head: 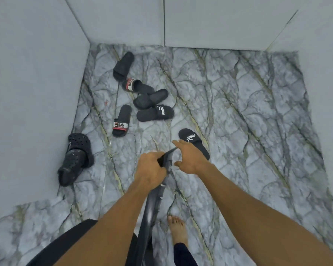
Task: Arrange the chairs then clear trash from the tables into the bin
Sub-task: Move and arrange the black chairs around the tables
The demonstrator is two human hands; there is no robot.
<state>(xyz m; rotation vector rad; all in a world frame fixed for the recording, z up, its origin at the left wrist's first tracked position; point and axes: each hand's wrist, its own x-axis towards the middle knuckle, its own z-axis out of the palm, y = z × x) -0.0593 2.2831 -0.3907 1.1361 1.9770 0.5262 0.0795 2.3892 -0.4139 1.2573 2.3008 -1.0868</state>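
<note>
I look down at a marble floor in a corner of grey walls. My left hand (150,168) is closed around the gathered top of a black plastic bag (152,210), which hangs down in front of my legs. My right hand (189,158) pinches the bag's upper edge between its fingers and thumb, pulling it a little to the right. No chair, table or bin is in view.
Several black slides lie scattered on the floor ahead, among them a Fila slide (121,121) and a Puma slide (195,142) just beyond my right hand. A pair of black clogs (75,158) leans at the left wall. My bare foot (178,229) stands below the bag.
</note>
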